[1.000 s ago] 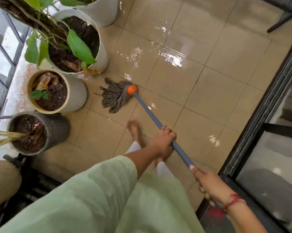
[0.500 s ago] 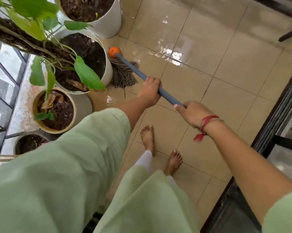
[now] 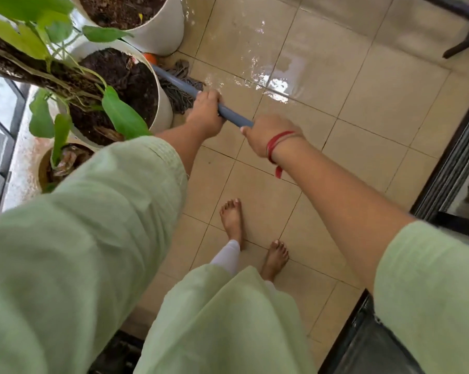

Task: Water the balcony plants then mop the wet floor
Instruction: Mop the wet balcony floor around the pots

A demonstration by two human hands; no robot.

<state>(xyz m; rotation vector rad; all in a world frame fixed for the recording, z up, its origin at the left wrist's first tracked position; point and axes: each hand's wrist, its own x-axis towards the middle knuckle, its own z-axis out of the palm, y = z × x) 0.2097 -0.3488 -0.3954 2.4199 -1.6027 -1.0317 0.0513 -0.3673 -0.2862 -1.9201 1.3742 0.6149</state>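
Head view: my left hand [image 3: 205, 116] and right hand [image 3: 264, 136] both curl tight round the smooth grey tubular mop handle [image 3: 234, 116]; its stringy mop head [image 3: 179, 95] lies on the glossy wet floor tiles [image 3: 279, 85], just beside the round white pot [image 3: 164, 109]

Mop [image 3: 175, 81]: my grey handle slants; string head [image 3: 178, 98] lies against the plant pot [image 3: 164, 112].
Floor [image 3: 363, 109]: beige tiles, shining puddle [image 3: 277, 86] just beside the head.

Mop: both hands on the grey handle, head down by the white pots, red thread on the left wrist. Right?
No. The head view shows the red thread on the right wrist, not the left. The rest holds: left hand and right hand both grip the grey handle, mop head down by the white pots.
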